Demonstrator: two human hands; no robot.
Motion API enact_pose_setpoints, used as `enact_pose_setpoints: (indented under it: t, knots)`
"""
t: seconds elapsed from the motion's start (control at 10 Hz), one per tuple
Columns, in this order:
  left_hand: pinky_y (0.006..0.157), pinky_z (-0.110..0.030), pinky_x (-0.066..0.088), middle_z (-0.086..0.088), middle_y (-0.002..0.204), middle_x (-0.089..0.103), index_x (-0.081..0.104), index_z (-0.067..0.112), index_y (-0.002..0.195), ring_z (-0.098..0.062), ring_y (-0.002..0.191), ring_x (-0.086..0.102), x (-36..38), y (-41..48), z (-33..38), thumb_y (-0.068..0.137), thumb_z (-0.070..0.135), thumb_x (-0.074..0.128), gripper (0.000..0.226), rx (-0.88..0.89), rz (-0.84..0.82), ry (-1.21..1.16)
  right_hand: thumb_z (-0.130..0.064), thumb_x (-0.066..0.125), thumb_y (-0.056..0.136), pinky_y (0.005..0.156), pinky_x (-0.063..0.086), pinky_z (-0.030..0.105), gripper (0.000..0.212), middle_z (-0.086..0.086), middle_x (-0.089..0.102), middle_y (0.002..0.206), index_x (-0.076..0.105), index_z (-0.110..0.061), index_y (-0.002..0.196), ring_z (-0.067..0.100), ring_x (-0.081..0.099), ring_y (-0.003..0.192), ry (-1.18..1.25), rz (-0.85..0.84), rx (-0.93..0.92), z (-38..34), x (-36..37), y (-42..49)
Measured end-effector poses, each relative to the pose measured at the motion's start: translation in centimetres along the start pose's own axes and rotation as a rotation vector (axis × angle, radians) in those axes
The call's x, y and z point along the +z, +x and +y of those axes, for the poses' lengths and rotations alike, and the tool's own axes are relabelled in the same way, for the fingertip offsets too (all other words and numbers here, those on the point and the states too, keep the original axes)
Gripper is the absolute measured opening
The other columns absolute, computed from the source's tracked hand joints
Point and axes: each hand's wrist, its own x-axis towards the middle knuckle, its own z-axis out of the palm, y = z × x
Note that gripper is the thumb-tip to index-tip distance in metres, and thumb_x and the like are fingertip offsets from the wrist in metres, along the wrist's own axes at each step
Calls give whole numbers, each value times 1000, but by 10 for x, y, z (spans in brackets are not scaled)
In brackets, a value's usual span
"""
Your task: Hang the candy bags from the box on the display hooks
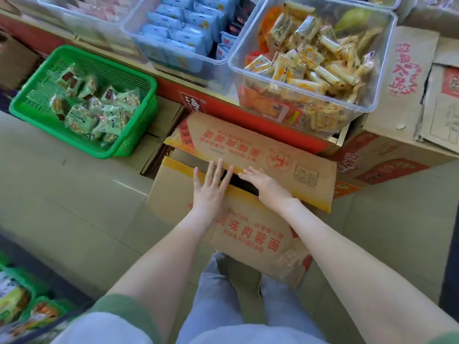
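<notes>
A brown cardboard box (250,234) with red printed characters stands on the floor in front of me. Its two top flaps nearly meet, leaving a dark gap between them. My left hand (211,189) lies flat on the near flap, fingers spread and reaching to the gap. My right hand (265,184) rests flat at the edge of the far flap (260,155), fingertips at the gap. Neither hand holds anything. The box's contents are hidden, and no candy bags or display hooks are in sight.
A green plastic basket (29,105) of wrapped snacks sits on the floor to the left. Clear bins of blue packets (178,38) and yellow snack sticks (310,58) stand on a red-edged shelf behind the box. More cartons (402,115) are stacked at right. Packaged goods (15,299) lie at lower left.
</notes>
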Motion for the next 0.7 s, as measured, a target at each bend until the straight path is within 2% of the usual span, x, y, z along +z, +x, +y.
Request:
enact_pose_setpoints:
  t: [0.1,0.2,0.3,0.4,0.5,0.6,0.7]
  knots:
    - [109,-61,-12,-10,157,-23,-23,24,148,-28,145,-20,1,20,-19,78,60,64,117,63,-45,-4,27,31,83,103,-7,14,82,-2,12,158,26,-21,149,13,-1,146,8,-2,44,-6,10,13]
    - [111,-59,-12,-7,158,-21,-18,24,150,-25,146,-18,5,38,-40,74,67,63,119,139,-162,-30,23,31,87,111,2,19,75,-1,14,158,28,-20,148,13,5,146,0,-15,118,-15,28,28]
    - [114,-58,-8,-5,158,-20,-13,25,151,-24,146,-15,1,47,-56,80,62,61,110,236,-311,-76,13,30,93,115,18,28,63,0,17,158,29,-19,148,14,16,144,-44,-64,194,-30,40,39]
    - [116,-56,-4,-6,160,-15,-6,23,153,-24,147,-11,-7,52,-62,92,49,50,87,270,-298,-115,7,29,96,115,17,30,59,1,17,158,26,-19,149,14,14,145,-61,-14,252,-45,40,39]
    - [117,-55,-2,-10,160,-10,0,22,153,-25,147,-8,-15,55,-59,95,43,45,76,301,-259,-97,-7,29,101,117,12,32,51,1,14,158,20,-18,150,14,8,146,-35,7,315,-51,33,26]
    - [116,-56,-3,-11,160,-6,4,21,153,-25,148,-7,-28,54,-50,96,45,42,72,353,-228,-82,-24,36,102,119,13,40,55,0,8,159,13,-19,151,15,3,146,38,-13,425,-50,23,10]
    - [116,-56,-4,-11,160,-4,6,20,153,-25,148,-6,-39,48,-32,96,47,42,73,416,-179,-66,-37,43,98,118,15,45,67,2,2,160,5,-20,152,18,0,147,13,-7,474,-52,15,1]
